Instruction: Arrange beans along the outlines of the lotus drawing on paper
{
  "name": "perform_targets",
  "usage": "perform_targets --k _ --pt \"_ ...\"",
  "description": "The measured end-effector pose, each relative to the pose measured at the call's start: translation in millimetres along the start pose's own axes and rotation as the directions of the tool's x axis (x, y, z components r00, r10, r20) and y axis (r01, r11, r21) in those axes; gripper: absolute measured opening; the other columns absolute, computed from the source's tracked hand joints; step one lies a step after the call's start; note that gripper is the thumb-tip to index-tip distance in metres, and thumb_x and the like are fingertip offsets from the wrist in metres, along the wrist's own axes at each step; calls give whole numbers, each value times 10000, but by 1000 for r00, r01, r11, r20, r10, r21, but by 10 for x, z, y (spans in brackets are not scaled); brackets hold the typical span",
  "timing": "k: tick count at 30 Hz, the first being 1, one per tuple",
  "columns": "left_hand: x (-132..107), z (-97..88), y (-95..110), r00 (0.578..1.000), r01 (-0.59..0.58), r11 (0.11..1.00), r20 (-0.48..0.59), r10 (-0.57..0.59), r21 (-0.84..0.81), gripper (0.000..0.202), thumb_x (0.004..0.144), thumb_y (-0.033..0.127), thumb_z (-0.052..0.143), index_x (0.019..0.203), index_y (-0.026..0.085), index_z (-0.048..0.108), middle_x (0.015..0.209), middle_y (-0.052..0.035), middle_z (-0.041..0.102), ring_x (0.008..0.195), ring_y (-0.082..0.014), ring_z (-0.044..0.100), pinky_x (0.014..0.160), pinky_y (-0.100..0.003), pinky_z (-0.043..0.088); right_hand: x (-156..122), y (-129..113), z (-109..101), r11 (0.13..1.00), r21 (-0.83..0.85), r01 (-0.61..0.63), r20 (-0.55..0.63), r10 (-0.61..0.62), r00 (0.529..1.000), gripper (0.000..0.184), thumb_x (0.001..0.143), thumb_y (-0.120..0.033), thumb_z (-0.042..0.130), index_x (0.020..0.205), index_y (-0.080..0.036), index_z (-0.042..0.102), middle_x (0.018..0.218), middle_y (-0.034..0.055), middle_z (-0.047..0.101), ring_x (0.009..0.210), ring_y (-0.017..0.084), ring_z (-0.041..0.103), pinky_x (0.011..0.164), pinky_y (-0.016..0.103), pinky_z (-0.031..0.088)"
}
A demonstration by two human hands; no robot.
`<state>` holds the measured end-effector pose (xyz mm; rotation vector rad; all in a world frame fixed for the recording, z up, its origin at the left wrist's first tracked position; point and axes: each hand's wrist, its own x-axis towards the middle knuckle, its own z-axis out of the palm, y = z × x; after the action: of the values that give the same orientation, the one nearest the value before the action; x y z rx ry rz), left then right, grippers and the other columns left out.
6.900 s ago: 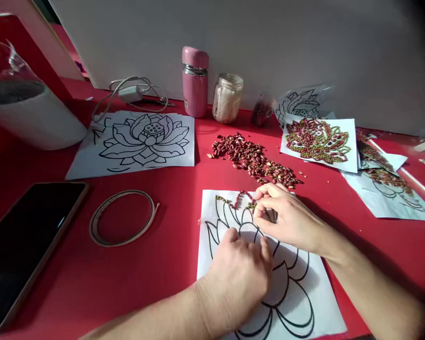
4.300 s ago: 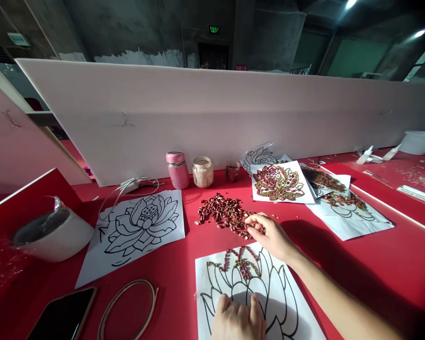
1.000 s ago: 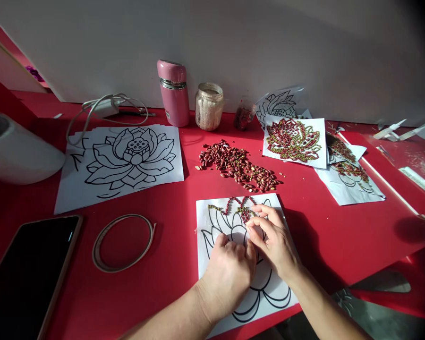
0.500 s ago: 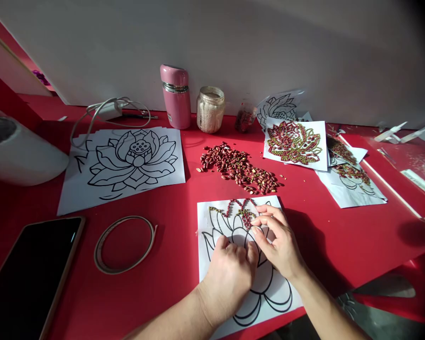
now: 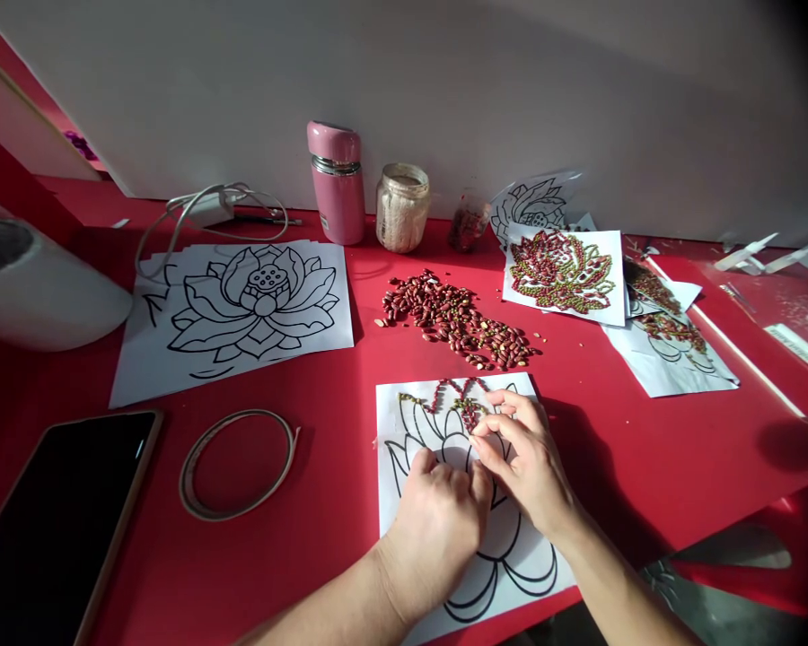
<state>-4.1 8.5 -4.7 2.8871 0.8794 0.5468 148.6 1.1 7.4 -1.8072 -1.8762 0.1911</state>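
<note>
A white sheet with a black lotus outline (image 5: pixel 498 538) lies in front of me. Along its top, rows of red beans (image 5: pixel 469 417) and a few green beans (image 5: pixel 409 397) follow the lines. My left hand (image 5: pixel 441 516) rests curled on the middle of the drawing, its fingers folded under; whatever they may hold is hidden. At the lower end of the red beans, my right hand (image 5: pixel 522 453) has thumb and index fingertips pinched close to the paper. Anything between those tips is too small to make out. Its other fingers lie bent above the bean rows.
Beyond the sheet lies a heap of red beans (image 5: pixel 458 318). A pink flask (image 5: pixel 337 193), a glass jar (image 5: pixel 402 211) and a bean-covered lotus picture (image 5: pixel 566 274) stand or lie behind. Leftward are printed lotus sheets (image 5: pixel 262 305), a tape ring (image 5: pixel 188 475) and a phone (image 5: pixel 54 529).
My right thumb and index finger have shifted slightly left and down, drawing together by the red beans. My left hand stays in place, and the view has moved very slightly.
</note>
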Motion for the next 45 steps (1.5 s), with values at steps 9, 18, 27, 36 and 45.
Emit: perform_targets --k 9,18,27,36,45 --pt "1 10 12 1000 16 1000 -17 -16 -2 73 822 137 451 882 128 490 563 12 492 513 -132 449 582 -314 273 18 -1 -25 999 -15 47 45 -46 998 69 748 -209 525 738 -232 589 1080 52 475 960 208 487 810 377 436" --pt "-17 13 16 1000 11 1000 -4 -11 18 137 805 131 465 938 115 491 574 11 498 523 -142 443 590 -326 273 49 -30 -68 998 -18 65 83 -64 995 88 757 -195 520 763 -229 600 1115 54 453 976 208 465 819 377 427" --pt "-1 22 11 1000 11 1000 -15 -11 21 140 799 117 469 938 115 486 580 5 505 523 -144 442 593 -328 274 91 -50 -119 992 -61 112 142 -102 985 80 777 -202 496 760 -227 570 1119 53 467 1027 211 454 841 372 415" --pt "-5 0 24 999 12 1000 -37 -12 22 90 787 127 485 875 126 503 558 14 494 513 -135 430 584 -325 266 25 37 -3 993 59 99 74 -104 992 69 759 -150 510 784 -207 538 1093 68 468 959 188 478 816 357 436" --pt "23 0 15 997 9 1000 -71 -7 28 206 777 108 487 981 86 512 556 16 501 503 -136 433 575 -331 265 48 57 -21 978 206 37 74 -53 996 50 761 -152 495 763 -193 524 1048 88 482 1046 202 471 860 349 433"
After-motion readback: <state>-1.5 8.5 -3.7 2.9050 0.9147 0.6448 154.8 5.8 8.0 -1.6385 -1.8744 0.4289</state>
